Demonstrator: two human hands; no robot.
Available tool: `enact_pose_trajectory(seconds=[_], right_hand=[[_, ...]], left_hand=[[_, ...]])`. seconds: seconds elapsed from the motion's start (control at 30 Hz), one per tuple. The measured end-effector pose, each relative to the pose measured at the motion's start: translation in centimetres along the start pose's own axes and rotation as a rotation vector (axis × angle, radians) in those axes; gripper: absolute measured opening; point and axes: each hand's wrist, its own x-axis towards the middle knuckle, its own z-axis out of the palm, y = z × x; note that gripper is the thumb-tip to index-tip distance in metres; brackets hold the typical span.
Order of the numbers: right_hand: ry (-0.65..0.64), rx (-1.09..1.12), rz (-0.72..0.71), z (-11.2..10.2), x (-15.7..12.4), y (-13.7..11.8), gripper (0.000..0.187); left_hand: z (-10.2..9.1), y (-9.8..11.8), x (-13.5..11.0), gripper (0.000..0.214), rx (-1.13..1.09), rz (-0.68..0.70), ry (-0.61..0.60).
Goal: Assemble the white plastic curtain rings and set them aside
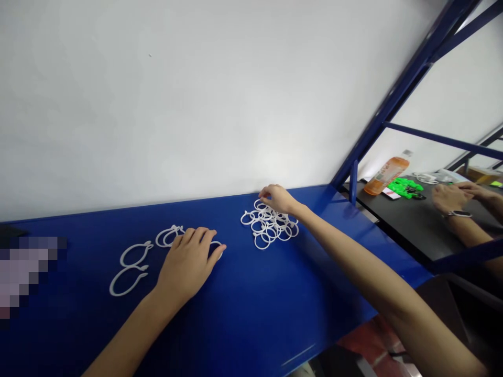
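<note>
My left hand [188,262] lies flat on the blue table [251,309], fingers together, resting on a white plastic ring [217,246] whose edge shows past the fingertips. Left of it lie more separate white rings [135,253], one nearer ring [128,281] and a pair [168,235] by the fingers. My right hand [278,199] reaches out to a pile of several white rings [269,226] near the wall, fingers curled and pinching a ring at the pile's far edge.
A white wall rises behind the table. A blue metal frame [396,97] stands at the right. Beyond it on a dark table [408,225] are an orange bottle [385,176], green parts [404,187] and another person's hands [456,198].
</note>
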Motion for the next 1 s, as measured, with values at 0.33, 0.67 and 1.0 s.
enact_pose_trajectory(seconds=[0.33,0.67,1.0], right_hand=[[-0.154,-0.042,0.075,1.3,1.2,0.2,0.017],[0.097,-0.024,0.010,-1.0,-1.9,-1.5,0.019],[-0.030,0.390,-0.234,2.9,-12.8,-10.6,0.013]], left_hand=[[-0.4,0.3,0.1,0.052,-0.047,-0.147,-0.297],[0.0,-0.1,-0.2,0.046,-0.200,-0.162,-0.258],[-0.3,2.6,-0.4,0.055,-0.573,0.136,-0.135]])
